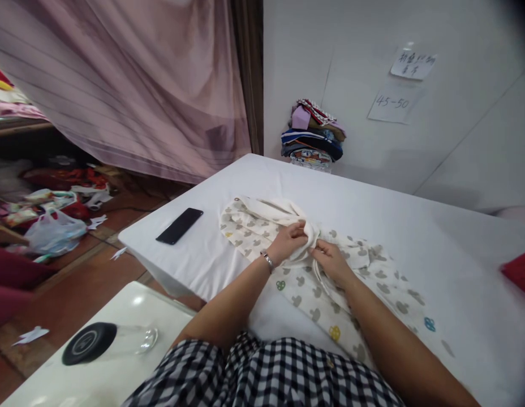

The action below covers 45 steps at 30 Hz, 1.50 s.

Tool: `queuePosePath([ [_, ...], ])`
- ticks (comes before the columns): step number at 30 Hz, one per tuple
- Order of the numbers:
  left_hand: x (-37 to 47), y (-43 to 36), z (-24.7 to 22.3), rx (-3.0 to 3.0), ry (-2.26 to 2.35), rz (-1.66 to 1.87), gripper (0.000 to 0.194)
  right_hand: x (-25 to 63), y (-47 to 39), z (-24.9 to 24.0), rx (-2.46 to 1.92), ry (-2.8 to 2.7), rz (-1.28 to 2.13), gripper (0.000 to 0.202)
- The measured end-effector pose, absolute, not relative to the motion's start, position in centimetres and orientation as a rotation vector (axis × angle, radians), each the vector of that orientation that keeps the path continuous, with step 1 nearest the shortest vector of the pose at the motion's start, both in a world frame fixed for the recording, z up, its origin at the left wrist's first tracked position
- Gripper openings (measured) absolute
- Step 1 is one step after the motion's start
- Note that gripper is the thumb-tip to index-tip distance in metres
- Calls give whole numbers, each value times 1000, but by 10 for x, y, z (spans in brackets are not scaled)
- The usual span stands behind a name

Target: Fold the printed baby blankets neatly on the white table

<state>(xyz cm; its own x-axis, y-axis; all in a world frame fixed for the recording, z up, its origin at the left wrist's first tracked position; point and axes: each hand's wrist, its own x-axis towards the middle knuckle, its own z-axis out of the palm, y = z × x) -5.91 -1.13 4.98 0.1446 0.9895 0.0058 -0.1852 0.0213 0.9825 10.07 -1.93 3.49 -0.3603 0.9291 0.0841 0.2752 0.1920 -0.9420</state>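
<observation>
A white cloth garment (300,288) with grey, green, yellow and blue prints lies spread and bunched on the white table. My left hand (288,242), with a bracelet at the wrist, is closed on a gathered white fold near the middle of the garment. Just to its right, my right hand (330,260) pinches the same gathered part, where a loose white strip hangs down. The two hands are close together, with bunched fabric between them. The fingertips are partly hidden in the folds.
A black phone (180,225) lies on the white table (266,175) at the left. Folded clothes (313,135) are stacked by the wall. A clear jar with a black lid (89,343) lies on a pale surface at lower left. A red basket (519,274) stands at the right edge.
</observation>
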Motion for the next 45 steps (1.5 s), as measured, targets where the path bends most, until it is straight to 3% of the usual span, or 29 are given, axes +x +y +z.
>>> queuePosePath([
  [4, -65, -14, 64, 1672, 1118, 1102, 11, 102, -20, 36, -1063, -1799, 1202, 23],
  [8, -77, -15, 80, 2016, 1277, 911, 15, 107, -19, 35, -1106, -1710, 1236, 23],
  [14, -109, -29, 114, 2041, 2090, 836, 14, 116, -20, 41, -1008, -1436, 1471, 21],
  [16, -113, -37, 117, 1920, 2010, 912, 14, 117, -22, 46, -1000, -1438, 1470, 20],
  [19, -106, -46, 108, 1519, 1520, 1037, 19, 116, -28, 55, -993, -1521, 1427, 21],
  [25, -70, -64, 95, 970, 916, 1117, 47, 112, -46, 76, -996, -1903, 1078, 20],
  [29, -63, -76, 99, 1057, 920, 1165, 65, 116, -50, 85, -1034, -1964, 900, 17],
  [33, -66, -80, 94, 1317, 1262, 1347, 80, 117, -57, 95, -1040, -2007, 782, 19],
  [36, -63, -81, 91, 1416, 1371, 1388, 79, 113, -66, 101, -1000, -2146, 747, 17],
  [45, -58, -94, 114, 1033, 985, 1260, 74, 113, -68, 101, -1118, -2209, 553, 16],
])
